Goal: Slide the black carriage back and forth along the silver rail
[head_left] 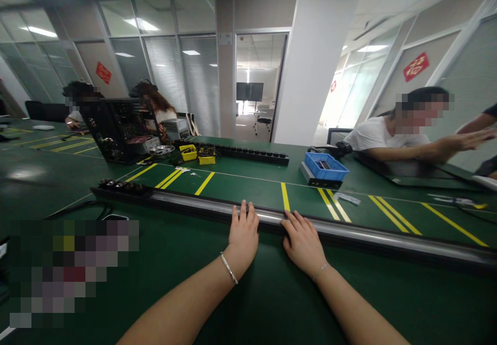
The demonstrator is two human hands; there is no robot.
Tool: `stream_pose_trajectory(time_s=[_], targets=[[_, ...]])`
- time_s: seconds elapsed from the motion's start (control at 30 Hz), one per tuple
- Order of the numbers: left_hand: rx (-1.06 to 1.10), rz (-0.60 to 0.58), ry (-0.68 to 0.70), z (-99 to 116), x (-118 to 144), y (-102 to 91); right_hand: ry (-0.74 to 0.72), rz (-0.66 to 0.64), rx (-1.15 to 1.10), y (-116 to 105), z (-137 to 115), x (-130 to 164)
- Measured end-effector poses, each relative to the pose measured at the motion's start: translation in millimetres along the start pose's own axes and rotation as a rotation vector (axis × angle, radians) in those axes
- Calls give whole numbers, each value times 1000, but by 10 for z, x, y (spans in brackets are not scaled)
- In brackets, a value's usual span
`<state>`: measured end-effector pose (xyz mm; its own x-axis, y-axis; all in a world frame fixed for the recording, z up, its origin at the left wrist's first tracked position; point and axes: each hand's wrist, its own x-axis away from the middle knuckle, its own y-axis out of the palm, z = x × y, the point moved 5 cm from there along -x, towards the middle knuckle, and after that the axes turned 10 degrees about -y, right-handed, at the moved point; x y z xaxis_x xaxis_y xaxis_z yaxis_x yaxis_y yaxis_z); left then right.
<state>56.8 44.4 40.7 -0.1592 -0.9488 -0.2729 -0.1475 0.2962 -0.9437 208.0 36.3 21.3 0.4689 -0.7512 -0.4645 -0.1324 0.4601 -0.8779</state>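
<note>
A long black rail [186, 200] with a shiny grey strip along its top runs across the green table in front of me. Small dark pieces [126, 186] sit in a row at its left end. The fingertips of my left hand [244, 231] lie on the middle of the rail, fingers stretched out. Just to the right, my right hand [303, 239] is spread with its fingertips touching the rail's near side and top. Neither hand is wrapped around anything.
Behind the rail are yellow tape strips [285, 196], a blue bin [326, 167] on a flat box, yellow trays [188, 152], a second black rail [252, 154] and an open computer case [120, 130]. A person [388, 132] leans on the table at right; others sit at far left.
</note>
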Motion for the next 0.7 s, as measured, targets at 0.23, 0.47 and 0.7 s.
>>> stream_pose_trajectory(time_s=[0.23, 0.47, 0.7], targets=[[-73, -75, -36, -51, 1, -35, 11, -13, -4, 6, -1, 1], [-144, -107, -123, -108, -53, 8, 9, -10, -7, 8, 9, -3], [-146, -147, -177, -146, -61, -3, 7, -9, -8, 20, 16, -1]])
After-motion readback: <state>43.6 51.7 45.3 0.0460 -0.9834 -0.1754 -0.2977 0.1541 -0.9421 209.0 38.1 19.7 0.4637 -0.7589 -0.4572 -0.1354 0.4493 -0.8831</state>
